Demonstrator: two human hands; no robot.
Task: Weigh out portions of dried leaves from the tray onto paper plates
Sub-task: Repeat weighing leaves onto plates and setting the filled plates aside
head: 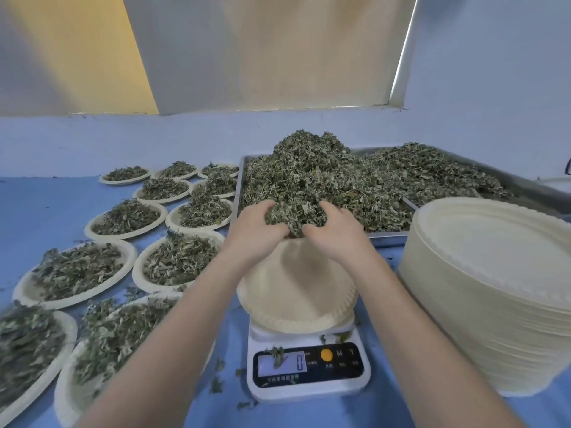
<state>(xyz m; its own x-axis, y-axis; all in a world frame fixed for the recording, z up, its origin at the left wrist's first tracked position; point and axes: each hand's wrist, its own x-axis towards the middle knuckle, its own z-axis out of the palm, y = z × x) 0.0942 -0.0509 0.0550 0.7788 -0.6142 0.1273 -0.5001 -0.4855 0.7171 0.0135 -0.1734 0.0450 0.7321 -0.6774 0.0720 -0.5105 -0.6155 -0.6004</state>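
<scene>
1. Your left hand (258, 225) and right hand (335, 231) were cupped together round one clump of leaves (293, 216), fingers curled into it, at the near edge of the tray (386, 234).
2. The clump hung just above the far rim of the empty plate (293, 285) on the scale (309, 366). The bulk of the leaves remained heaped in the tray.
3. Risk: spillage. The gap between your palms was open underneath, so loose bits could have dropped past the rim onto the table (46, 208).
4. Risk: a false reading. The display (282, 362) showed 0, but a stray leaf lay on it and hid part of the window. Crumbs on the scale body could also have added weight.
5. Risk: plate shift. The plate overhung the scale, and a forearm resting on it would have tipped it or loaded the reading.
6. Risk: overfill. A double handful this large probably exceeded one portion, to judge by the filled plates (80, 273) at your left.
7. Risk: knocking the plate stack (494, 288) just beside your right arm.
</scene>
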